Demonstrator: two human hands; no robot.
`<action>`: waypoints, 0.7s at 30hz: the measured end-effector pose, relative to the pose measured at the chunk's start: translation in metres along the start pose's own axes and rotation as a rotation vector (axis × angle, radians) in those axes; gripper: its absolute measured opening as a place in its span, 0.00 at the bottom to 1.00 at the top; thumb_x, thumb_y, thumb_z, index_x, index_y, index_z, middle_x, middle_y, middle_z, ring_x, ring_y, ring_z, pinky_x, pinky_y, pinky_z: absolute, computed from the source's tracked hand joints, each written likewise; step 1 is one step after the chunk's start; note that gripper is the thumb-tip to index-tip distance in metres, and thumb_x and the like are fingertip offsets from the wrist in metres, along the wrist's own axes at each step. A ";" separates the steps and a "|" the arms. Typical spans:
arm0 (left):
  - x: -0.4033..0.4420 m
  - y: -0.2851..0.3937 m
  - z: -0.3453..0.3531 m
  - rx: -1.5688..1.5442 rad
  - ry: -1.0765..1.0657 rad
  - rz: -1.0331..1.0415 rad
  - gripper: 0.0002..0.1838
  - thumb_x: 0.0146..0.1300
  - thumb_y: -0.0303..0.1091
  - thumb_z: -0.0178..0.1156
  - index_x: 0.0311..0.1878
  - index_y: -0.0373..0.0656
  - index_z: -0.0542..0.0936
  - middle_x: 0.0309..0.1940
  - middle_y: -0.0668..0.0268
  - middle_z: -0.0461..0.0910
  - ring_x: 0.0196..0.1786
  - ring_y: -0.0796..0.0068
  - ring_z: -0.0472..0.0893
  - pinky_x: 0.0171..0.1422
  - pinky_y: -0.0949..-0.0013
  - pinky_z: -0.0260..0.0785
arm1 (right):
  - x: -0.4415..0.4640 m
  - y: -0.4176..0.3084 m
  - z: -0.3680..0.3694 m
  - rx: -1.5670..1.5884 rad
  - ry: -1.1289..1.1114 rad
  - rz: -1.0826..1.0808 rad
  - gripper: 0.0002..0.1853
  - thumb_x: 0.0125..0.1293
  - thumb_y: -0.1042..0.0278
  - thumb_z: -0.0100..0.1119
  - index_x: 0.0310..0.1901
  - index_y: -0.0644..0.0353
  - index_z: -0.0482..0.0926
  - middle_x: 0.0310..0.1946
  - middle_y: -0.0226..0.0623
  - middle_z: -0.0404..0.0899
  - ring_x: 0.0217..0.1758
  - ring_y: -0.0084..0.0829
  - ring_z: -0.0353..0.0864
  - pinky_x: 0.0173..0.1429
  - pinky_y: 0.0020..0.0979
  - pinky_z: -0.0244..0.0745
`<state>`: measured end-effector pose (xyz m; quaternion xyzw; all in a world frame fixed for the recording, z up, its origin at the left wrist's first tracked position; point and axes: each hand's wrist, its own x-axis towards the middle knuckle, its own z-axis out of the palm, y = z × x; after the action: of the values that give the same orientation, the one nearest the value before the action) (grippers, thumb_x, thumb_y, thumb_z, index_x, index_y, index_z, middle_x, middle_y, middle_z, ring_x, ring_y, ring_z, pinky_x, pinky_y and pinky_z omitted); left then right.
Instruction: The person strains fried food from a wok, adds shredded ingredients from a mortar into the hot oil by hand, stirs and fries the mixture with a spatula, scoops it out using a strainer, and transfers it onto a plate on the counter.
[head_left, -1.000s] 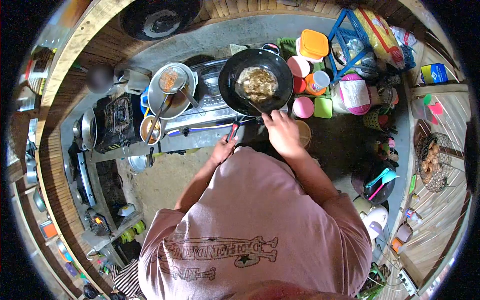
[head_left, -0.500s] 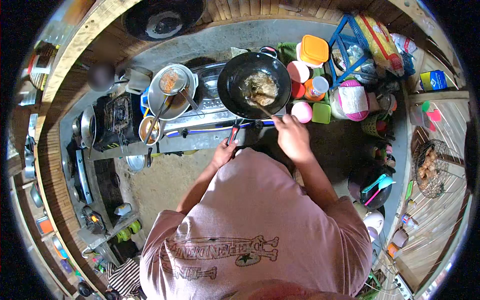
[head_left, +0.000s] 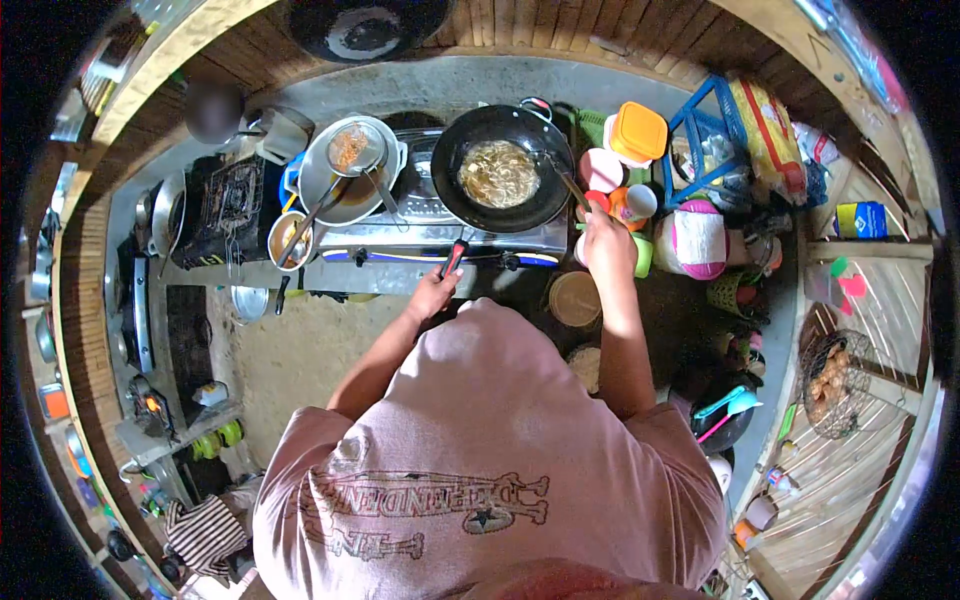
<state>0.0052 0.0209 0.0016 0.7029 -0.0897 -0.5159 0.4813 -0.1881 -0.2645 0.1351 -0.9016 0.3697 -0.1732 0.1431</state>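
A black wok (head_left: 462, 200) sits on the right side of the silver gas stove (head_left: 420, 240), with pale, stringy food (head_left: 498, 173) in liquid inside. My left hand (head_left: 436, 292) is closed round the wok's black and red handle (head_left: 454, 258), below the rim. My right hand (head_left: 608, 240) grips the wooden handle of a spatula (head_left: 572, 187), whose far end reaches over the wok's right rim. The spatula's tip lies at the right inner wall, beside the food.
Left of the wok stand a metal basin (head_left: 352, 208), a strainer (head_left: 357, 150) with orange bits, and a small bowl (head_left: 291, 241). Containers, including an orange-lidded box (head_left: 640, 131), crowd the right. A round tub (head_left: 574, 299) is below.
My right hand has moved right, taking the spatula from the middle of the wok to its right side. The food now lies spread out. My left hand stays on the wok handle.
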 end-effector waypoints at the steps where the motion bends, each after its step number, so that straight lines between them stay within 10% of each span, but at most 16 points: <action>1: 0.002 0.001 -0.001 -0.010 0.006 0.007 0.16 0.70 0.49 0.63 0.38 0.51 0.69 0.15 0.78 0.62 0.14 0.84 0.60 0.16 0.72 0.52 | 0.008 -0.001 0.004 0.003 -0.023 0.038 0.16 0.71 0.65 0.52 0.56 0.57 0.80 0.34 0.51 0.85 0.39 0.50 0.85 0.42 0.49 0.79; 6: 0.006 0.014 -0.001 0.022 0.006 0.020 0.16 0.69 0.49 0.63 0.40 0.48 0.72 0.16 0.77 0.64 0.14 0.83 0.62 0.17 0.72 0.55 | 0.044 0.016 0.067 0.076 0.037 0.050 0.15 0.72 0.59 0.51 0.52 0.54 0.83 0.31 0.50 0.85 0.35 0.52 0.85 0.39 0.50 0.80; 12: 0.007 0.020 -0.006 0.055 -0.019 0.031 0.18 0.68 0.53 0.63 0.40 0.50 0.72 0.16 0.78 0.65 0.15 0.84 0.62 0.18 0.73 0.54 | 0.051 0.016 0.087 0.392 -0.149 0.088 0.18 0.76 0.59 0.48 0.54 0.61 0.81 0.47 0.52 0.84 0.54 0.49 0.83 0.58 0.42 0.76; 21: 0.019 0.013 -0.022 0.102 -0.011 0.112 0.20 0.68 0.53 0.64 0.45 0.46 0.75 0.17 0.75 0.66 0.16 0.82 0.64 0.19 0.71 0.54 | -0.042 -0.024 -0.034 0.073 -0.187 -0.057 0.18 0.71 0.65 0.52 0.60 0.56 0.78 0.44 0.51 0.83 0.47 0.50 0.82 0.49 0.46 0.77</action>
<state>0.0367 0.0154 -0.0009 0.7174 -0.1577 -0.4868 0.4726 -0.2159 -0.2223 0.1660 -0.9183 0.3222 -0.1056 0.2045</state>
